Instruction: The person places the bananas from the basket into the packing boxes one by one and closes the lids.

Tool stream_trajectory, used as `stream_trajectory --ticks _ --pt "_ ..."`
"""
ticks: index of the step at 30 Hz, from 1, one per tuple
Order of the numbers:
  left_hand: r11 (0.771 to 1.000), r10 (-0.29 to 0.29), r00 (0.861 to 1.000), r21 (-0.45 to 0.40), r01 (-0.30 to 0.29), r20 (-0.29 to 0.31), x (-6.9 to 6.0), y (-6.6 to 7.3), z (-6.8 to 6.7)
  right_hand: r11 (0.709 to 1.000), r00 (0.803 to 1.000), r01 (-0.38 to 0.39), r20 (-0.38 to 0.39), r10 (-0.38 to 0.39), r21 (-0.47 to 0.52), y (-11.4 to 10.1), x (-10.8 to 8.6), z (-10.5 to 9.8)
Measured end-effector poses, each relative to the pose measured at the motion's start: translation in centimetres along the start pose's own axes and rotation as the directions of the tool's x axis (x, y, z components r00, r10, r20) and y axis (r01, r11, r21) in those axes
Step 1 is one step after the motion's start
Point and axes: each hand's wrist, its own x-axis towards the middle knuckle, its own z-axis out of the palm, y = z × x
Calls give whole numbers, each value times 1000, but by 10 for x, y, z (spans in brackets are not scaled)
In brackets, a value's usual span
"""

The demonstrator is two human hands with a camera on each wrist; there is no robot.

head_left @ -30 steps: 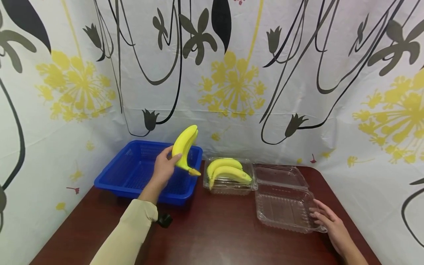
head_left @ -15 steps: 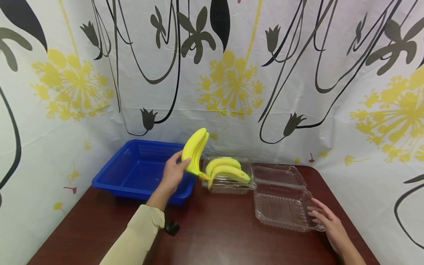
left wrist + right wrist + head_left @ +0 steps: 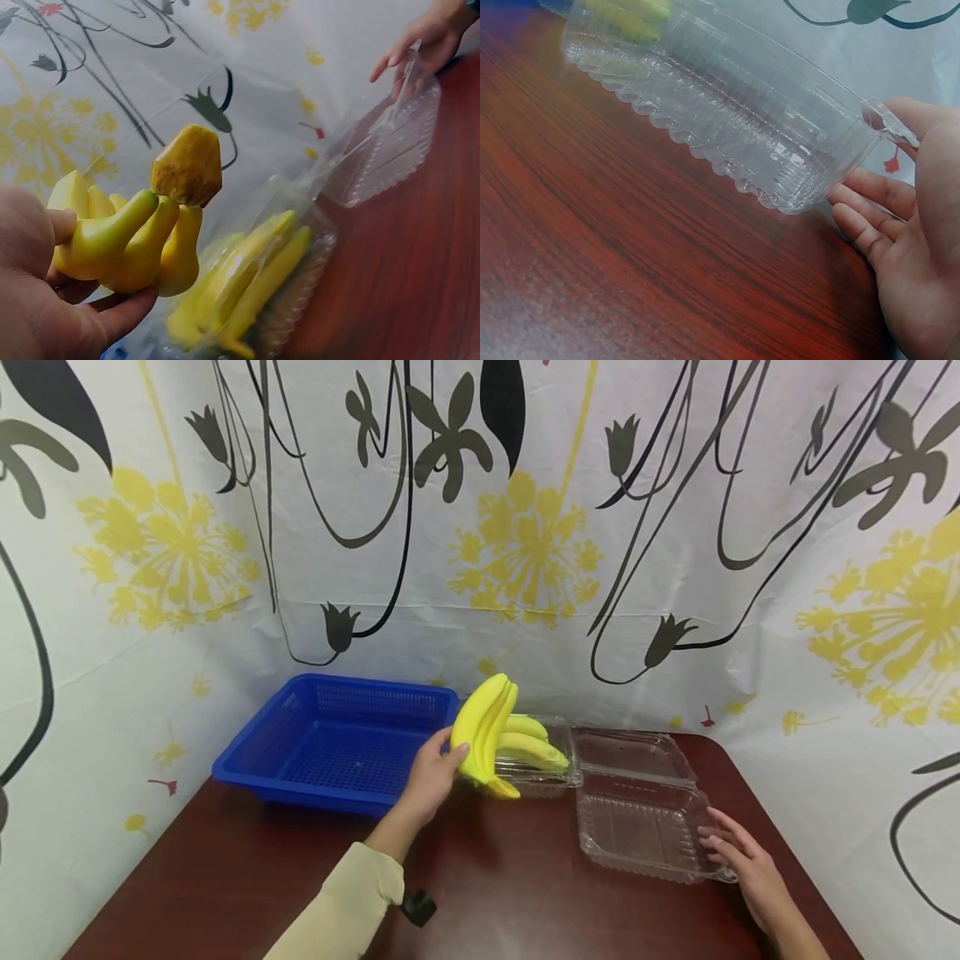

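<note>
A bunch of yellow bananas (image 3: 483,727) is held up in my left hand (image 3: 435,772), thumb on the near side and fingers beneath. Its brown cut stem (image 3: 187,166) faces the left wrist camera. Behind it stands a clear plastic container with more bananas (image 3: 532,750), partly hidden by the held bunch. My right hand (image 3: 753,864) grips the right rim of an open clear plastic clamshell container (image 3: 641,827). In the right wrist view, the rim corner lies between thumb and finger, with other fingers against the side wall. No fruit shows inside this clamshell.
A blue plastic basket (image 3: 255,777) stands at the back left of the dark red table (image 3: 510,893). The clamshell's hinged lid (image 3: 637,756) lies folded back toward the patterned curtain (image 3: 420,568). A small black object (image 3: 418,907) shows beside my left sleeve.
My left hand has carried the bunch rightward and slightly down, from over the basket to in front of the filled container. The right hand and the open clamshell have stayed in place.
</note>
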Motion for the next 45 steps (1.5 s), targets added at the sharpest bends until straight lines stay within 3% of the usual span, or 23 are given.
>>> stream_trajectory --ticks 6,14,22,28,35,39,45 --pt "999 -8 998 -41 11 66 -9 -8 18 1000 1000 15 9 -15 -13 1 -1 -1" --pt "996 33 990 -89 -21 136 -19 -18 43 999 1000 28 10 -27 -29 1 0 0" --pt "988 70 987 -146 -48 146 -27 -27 70 999 999 33 6 -33 0 2 0 0" --pt "982 76 989 -182 -52 125 -38 -18 82 1000 999 31 11 -31 3 1 0 0" --pt "978 63 992 -204 -40 109 -32 -37 104 999 999 35 12 -35 -3 0 1 1" --pt "985 57 993 -169 -39 106 -32 -36 114 999 999 45 2 -45 1 1 0 2" --pt "984 96 991 -157 -80 92 -32 -33 123 998 998 56 3 -56 7 0 -1 2"
